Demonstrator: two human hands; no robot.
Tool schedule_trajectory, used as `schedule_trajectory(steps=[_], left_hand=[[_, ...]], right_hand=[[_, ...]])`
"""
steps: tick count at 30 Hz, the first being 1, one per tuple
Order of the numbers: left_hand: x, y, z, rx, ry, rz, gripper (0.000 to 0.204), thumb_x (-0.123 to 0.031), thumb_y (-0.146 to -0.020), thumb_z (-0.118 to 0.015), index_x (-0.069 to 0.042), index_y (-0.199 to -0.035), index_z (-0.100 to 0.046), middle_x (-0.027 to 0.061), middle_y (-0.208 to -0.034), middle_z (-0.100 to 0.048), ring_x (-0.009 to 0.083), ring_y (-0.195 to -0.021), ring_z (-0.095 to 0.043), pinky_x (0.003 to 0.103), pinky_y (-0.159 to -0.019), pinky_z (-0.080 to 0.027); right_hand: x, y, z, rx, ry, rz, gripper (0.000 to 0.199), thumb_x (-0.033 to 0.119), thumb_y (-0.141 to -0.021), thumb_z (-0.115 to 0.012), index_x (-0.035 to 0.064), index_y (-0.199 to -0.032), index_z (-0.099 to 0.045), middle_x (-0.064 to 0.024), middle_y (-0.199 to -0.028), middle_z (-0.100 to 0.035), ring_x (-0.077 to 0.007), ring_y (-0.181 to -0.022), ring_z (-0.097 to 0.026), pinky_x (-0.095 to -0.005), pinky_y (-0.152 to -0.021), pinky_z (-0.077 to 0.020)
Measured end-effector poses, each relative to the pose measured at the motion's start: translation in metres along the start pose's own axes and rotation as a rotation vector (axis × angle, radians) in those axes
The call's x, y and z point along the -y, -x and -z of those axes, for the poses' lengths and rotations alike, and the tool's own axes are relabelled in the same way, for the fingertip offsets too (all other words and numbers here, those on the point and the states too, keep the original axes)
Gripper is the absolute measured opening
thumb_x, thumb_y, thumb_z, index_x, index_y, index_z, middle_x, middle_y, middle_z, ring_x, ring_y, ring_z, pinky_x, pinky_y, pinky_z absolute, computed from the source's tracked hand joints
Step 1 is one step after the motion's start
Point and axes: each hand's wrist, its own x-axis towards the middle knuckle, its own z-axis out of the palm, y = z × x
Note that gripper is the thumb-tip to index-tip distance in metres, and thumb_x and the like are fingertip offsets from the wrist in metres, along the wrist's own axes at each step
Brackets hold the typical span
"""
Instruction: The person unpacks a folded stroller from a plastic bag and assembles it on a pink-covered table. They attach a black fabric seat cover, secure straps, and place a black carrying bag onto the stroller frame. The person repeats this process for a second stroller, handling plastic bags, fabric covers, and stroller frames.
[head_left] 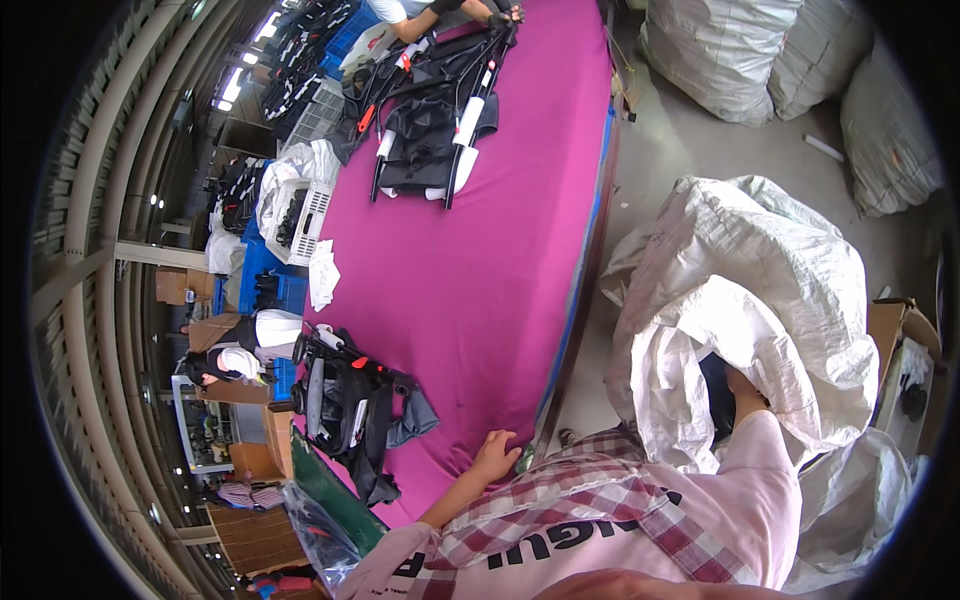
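Observation:
My left hand point(494, 457) rests at the near right edge of the magenta-covered table point(470, 270), its fingers loosely stretched and holding nothing. On my right, my right arm reaches down into a large white woven sack point(745, 260) with its mouth gathered open. Only the wrist and back of my right hand point(741, 388) show; the fingers are hidden inside. Beside it in the sack is something dark point(714, 395), its kind unclear. Left of my left hand, a folded black fabric-and-tube frame point(350, 405) with red parts lies on the table.
Across the table, another person's hands point(505, 16) are at a second black frame point(430, 130) with white tubes. White paper sheets point(323, 275) and a white crate point(303, 222) are at the left. Full sacks point(720, 55) stand far right; a cardboard box point(900, 335) is beside my sack.

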Motion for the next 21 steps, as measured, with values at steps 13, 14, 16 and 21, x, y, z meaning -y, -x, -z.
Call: schedule_trajectory(steps=[13, 14, 16, 21], left_hand=[[0.038, -0.03, -0.005, -0.152, 0.235, -0.19, 0.039, -0.026, -0.084, -0.066, -0.007, -0.117, -0.057, 0.0161, -0.118, -0.055, 0.0288, -0.103, -0.059, 0.038, -0.089, -0.048], [0.041, -0.031, -0.006, -0.162, 0.279, -0.222, 0.039, -0.026, -0.084, -0.067, -0.007, -0.117, -0.057, 0.0155, -0.117, -0.055, 0.0274, -0.1, -0.06, 0.038, -0.088, -0.049], [0.042, -0.038, -0.006, -0.165, 0.342, -0.291, 0.038, -0.025, -0.084, -0.067, -0.007, -0.116, -0.057, 0.0152, -0.115, -0.056, 0.0266, -0.097, -0.061, 0.037, -0.085, -0.05], [0.039, -0.027, 0.017, -0.235, 0.468, -0.455, 0.036, -0.022, -0.086, -0.066, -0.005, -0.116, -0.056, 0.016, -0.113, -0.056, 0.0271, -0.096, -0.062, 0.037, -0.083, -0.051]], right_hand=[[-0.018, 0.143, 0.067, -0.445, -0.847, 0.156, 0.047, 0.009, -0.072, -0.062, -0.0057, -0.116, -0.055, -0.0209, -0.105, -0.063, -0.0331, -0.096, -0.061, -0.0419, -0.086, -0.0486], [-0.023, 0.155, 0.076, -0.407, -0.936, 0.196, 0.05, 0.009, -0.071, -0.063, -0.0059, -0.118, -0.054, -0.0212, -0.105, -0.063, -0.0328, -0.094, -0.062, -0.0417, -0.085, -0.0498], [-0.067, 0.157, 0.09, -0.577, -0.261, 0.362, 0.051, 0.023, -0.084, -0.062, -0.003, -0.127, -0.05, -0.0178, -0.131, -0.053, -0.0361, -0.122, -0.048, -0.0441, -0.104, -0.035], [-0.01, 0.258, 0.172, -0.384, -1.048, 0.328, 0.055, 0.03, -0.089, -0.058, -0.0024, -0.131, -0.044, -0.0131, -0.123, -0.057, -0.0249, -0.111, -0.056, -0.0365, -0.092, -0.0445]])
